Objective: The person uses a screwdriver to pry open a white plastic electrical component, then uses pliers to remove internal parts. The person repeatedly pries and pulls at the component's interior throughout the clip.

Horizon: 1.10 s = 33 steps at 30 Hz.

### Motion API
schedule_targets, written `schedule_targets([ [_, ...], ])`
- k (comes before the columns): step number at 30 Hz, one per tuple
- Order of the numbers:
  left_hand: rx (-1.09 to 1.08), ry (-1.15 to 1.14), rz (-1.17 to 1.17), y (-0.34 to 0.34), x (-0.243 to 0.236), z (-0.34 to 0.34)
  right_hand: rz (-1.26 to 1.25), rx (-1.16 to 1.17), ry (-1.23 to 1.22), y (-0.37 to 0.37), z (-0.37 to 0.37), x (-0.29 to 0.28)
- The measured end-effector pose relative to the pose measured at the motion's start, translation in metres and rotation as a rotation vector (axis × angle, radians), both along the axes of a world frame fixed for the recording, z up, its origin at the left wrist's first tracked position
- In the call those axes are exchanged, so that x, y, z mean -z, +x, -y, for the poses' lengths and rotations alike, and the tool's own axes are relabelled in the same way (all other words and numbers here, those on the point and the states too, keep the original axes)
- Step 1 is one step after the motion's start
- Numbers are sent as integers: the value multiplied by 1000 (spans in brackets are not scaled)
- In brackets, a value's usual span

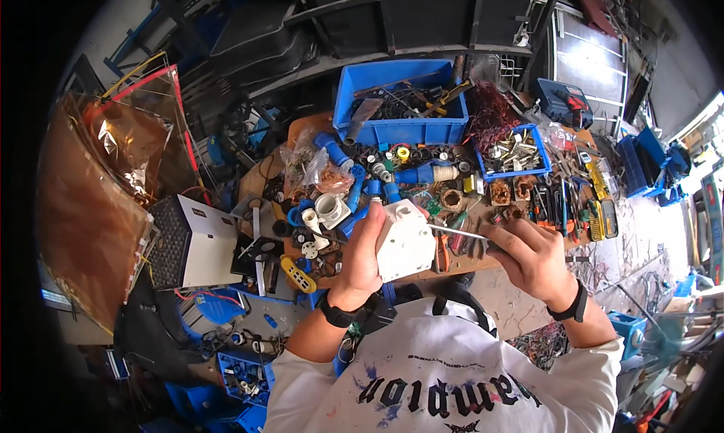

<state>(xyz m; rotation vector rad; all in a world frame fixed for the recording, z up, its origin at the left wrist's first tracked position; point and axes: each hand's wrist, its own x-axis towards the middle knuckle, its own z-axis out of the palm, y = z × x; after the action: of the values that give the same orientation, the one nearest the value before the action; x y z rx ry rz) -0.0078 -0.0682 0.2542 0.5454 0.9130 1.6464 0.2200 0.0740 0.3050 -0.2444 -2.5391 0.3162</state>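
Observation:
My left hand (362, 260) is closed on a white plastic housing (403, 246), which has a few small holes and a short opening at its top. My right hand (532, 256) grips a thin metal rod tool (460, 232) whose far end meets the right side of the housing; any handle is hidden in my fingers. Beneath them lies a cluttered wooden bench (490, 263) with blue pipe fittings (411, 174), a white fitting (332, 210), orange-handled pliers (443, 256) and assorted hand tools.
A large blue bin of tools (400, 128), a blue tray of metal parts (513, 165) and tangled wire (494, 109) stand at the back. Copper-coloured sheets (94, 229) and a white box (204, 252) crowd the left. Open blue cases (641, 162) stand at the right.

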Motion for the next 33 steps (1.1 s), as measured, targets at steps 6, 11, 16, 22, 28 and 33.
schedule_targets([
  [6,157,-42,-217,-13,-25,12,126,-28,-137,11,4,-25],
  [11,-186,22,80,-30,-33,24,400,-65,-623,32,-9,-50],
  [16,-326,167,256,-49,-42,22,219,159,-750,40,-2,-35],
  [22,-229,226,367,-10,-38,14,137,-1,-849,7,29,-28],
  [28,-356,239,98,4,-22,8,209,-3,-845,3,46,-28],
  [33,-364,295,-57,8,-22,14,35,-74,-697,-4,54,-34],
])
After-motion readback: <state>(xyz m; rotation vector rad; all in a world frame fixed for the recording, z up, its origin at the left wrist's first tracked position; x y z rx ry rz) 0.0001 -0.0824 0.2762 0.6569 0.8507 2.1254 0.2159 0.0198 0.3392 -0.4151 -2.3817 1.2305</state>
